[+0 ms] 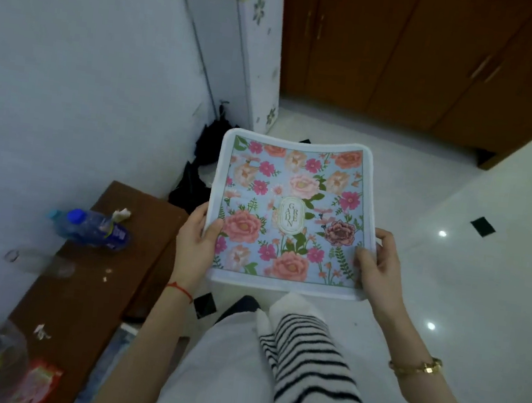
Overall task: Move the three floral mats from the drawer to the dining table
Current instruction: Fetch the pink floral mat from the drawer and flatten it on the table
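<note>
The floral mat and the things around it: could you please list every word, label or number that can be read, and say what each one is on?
"GARDEN", in letters staggered down an oval emblem at the middle of the floral mat, which the left hand and the right hand hold by its side edges.
Label on the blue-capped bottle: too blurred to read.
Print on the red packet: too blurred to read.

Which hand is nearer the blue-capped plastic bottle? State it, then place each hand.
Left. The left hand grips the floral mat's left edge, just right of the bottle. The right hand grips the mat's right edge, farther off.
</note>
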The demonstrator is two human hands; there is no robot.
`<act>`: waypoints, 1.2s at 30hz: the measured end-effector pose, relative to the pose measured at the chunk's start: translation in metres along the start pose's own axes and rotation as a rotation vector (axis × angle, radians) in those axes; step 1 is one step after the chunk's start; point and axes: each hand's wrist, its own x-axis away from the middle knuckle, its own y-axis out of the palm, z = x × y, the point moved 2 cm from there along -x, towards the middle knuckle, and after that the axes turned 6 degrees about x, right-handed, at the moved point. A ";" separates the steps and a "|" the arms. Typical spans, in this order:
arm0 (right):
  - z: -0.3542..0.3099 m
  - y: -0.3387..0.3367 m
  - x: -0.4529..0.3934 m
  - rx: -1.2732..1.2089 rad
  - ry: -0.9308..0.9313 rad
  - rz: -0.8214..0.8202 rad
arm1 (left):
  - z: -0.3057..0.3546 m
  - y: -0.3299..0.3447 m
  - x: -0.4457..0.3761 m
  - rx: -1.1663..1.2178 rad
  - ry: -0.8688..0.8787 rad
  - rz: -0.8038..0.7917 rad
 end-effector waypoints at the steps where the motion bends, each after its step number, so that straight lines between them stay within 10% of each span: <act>1: 0.001 -0.008 -0.007 -0.008 0.008 0.037 | 0.002 0.013 -0.013 -0.009 0.001 -0.031; 22: 0.027 -0.192 -0.175 -0.230 0.223 0.777 | 0.078 0.398 -0.228 -0.124 0.101 -0.710; 36: 0.075 -0.357 -0.193 -0.313 0.376 1.300 | 0.105 0.711 -0.194 -0.197 0.127 -1.264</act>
